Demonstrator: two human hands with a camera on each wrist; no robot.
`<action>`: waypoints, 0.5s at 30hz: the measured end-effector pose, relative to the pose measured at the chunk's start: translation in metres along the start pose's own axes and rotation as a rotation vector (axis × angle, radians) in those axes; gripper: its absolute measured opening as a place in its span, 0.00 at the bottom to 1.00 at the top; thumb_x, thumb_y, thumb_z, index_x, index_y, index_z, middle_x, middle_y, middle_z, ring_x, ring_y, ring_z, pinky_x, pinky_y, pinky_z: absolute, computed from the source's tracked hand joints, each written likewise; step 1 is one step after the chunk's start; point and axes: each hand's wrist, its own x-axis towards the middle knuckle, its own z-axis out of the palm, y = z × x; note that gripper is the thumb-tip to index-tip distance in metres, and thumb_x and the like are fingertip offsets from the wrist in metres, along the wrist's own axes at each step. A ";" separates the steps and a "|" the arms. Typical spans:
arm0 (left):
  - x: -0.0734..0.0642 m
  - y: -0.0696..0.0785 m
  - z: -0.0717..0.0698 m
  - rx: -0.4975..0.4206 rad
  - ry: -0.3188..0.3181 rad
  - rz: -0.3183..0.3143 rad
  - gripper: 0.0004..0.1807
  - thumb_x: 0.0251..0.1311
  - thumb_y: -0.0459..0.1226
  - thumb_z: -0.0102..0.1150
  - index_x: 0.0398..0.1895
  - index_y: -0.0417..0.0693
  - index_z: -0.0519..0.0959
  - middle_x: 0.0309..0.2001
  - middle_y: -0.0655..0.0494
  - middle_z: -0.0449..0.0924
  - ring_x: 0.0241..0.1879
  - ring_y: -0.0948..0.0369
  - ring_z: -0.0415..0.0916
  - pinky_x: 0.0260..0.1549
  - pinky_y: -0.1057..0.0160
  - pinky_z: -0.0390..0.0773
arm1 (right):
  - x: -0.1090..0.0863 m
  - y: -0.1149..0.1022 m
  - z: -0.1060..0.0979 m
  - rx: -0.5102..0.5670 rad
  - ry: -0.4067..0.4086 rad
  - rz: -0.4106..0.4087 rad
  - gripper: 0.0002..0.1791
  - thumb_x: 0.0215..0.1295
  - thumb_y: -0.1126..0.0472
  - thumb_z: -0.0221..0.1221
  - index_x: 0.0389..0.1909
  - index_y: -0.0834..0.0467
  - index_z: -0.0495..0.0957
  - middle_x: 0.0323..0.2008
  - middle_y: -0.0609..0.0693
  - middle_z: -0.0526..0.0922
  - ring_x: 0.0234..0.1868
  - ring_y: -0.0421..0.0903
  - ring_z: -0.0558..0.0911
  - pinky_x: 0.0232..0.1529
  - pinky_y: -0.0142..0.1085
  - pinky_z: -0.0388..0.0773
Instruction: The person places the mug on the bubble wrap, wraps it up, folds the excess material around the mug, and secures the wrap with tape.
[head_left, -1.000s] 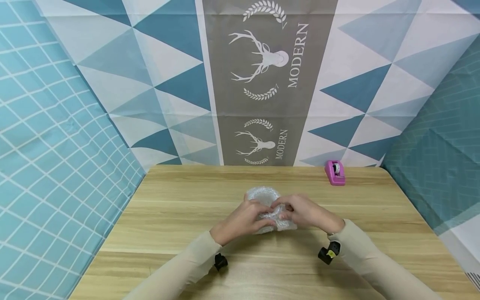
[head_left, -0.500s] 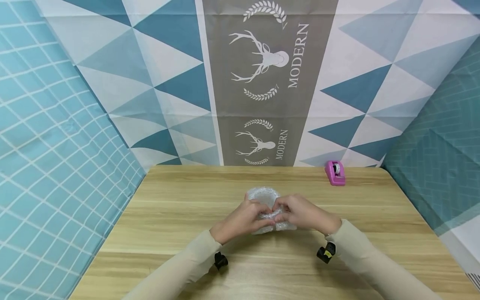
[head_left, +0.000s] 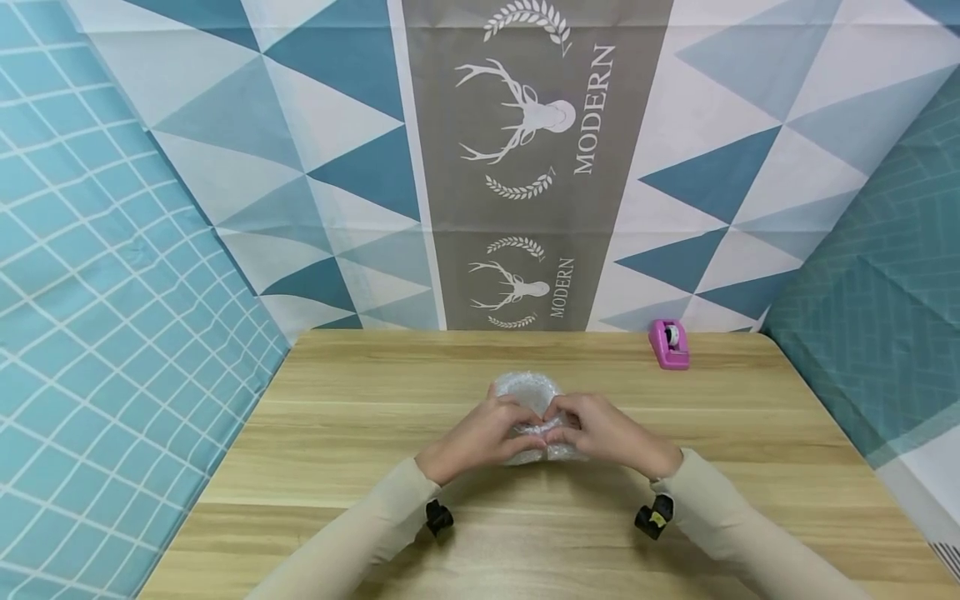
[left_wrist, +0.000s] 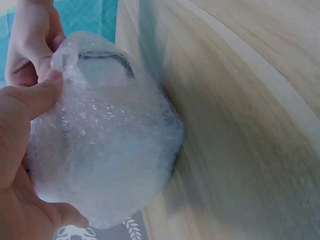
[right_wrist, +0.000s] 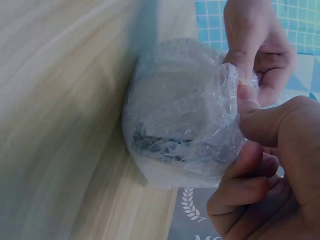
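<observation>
A rounded thing, hollow like a bowl from above, stands on the wooden table (head_left: 360, 483) in clear bubble wrap (head_left: 527, 385). My left hand (head_left: 476, 440) grips its left side, the thumb along the near rim. From the right, my right hand (head_left: 611, 433) pinches the gathered edge of the wrap. The two thumbs meet over this edge. Through the bubble wrap (left_wrist: 107, 145) in the left wrist view, a dark curved line shows near the top. Dark marks also show through the wrap (right_wrist: 175, 95) in the right wrist view, but the thing inside is blurred.
A pink tape dispenser (head_left: 670, 344) stands near the table's back right edge. Patterned cloth walls (head_left: 517, 167) rise behind the table and along both sides. Each wrist carries a small black camera.
My right hand has shifted slightly left, its thumb and fingertips coming in against the left hand's at the wrap's edge. The left hand and the wrapped thing stay nearly in place.
</observation>
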 end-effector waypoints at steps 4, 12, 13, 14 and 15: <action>0.000 -0.002 -0.002 0.037 0.003 0.022 0.16 0.61 0.51 0.70 0.45 0.52 0.88 0.44 0.61 0.89 0.51 0.62 0.83 0.71 0.28 0.56 | -0.002 -0.002 -0.001 0.020 -0.002 -0.003 0.10 0.66 0.53 0.69 0.42 0.53 0.84 0.21 0.39 0.70 0.22 0.31 0.65 0.21 0.26 0.67; -0.008 -0.017 -0.010 0.163 0.112 0.188 0.17 0.59 0.50 0.72 0.44 0.51 0.89 0.54 0.51 0.83 0.61 0.52 0.75 0.70 0.43 0.69 | -0.011 -0.007 -0.002 0.076 0.016 -0.016 0.17 0.72 0.60 0.63 0.59 0.62 0.81 0.24 0.40 0.76 0.24 0.31 0.71 0.24 0.27 0.74; -0.010 -0.019 -0.012 0.170 0.128 0.202 0.16 0.58 0.50 0.73 0.44 0.52 0.89 0.56 0.49 0.82 0.62 0.50 0.73 0.69 0.45 0.70 | -0.012 -0.007 -0.002 0.082 0.031 -0.013 0.17 0.72 0.62 0.62 0.59 0.62 0.80 0.26 0.40 0.77 0.25 0.31 0.72 0.26 0.28 0.76; -0.012 -0.022 -0.014 0.174 0.141 0.211 0.16 0.57 0.49 0.73 0.44 0.52 0.90 0.57 0.48 0.81 0.63 0.48 0.72 0.69 0.47 0.70 | -0.014 -0.008 -0.003 0.088 0.047 -0.005 0.17 0.72 0.63 0.61 0.59 0.62 0.80 0.27 0.41 0.78 0.26 0.32 0.74 0.27 0.29 0.78; -0.013 -0.025 -0.017 0.183 0.147 0.217 0.16 0.57 0.49 0.73 0.44 0.54 0.90 0.59 0.47 0.80 0.64 0.47 0.71 0.69 0.47 0.70 | -0.016 -0.007 -0.003 0.083 0.070 -0.005 0.16 0.72 0.65 0.61 0.58 0.63 0.80 0.29 0.43 0.80 0.28 0.33 0.76 0.29 0.30 0.79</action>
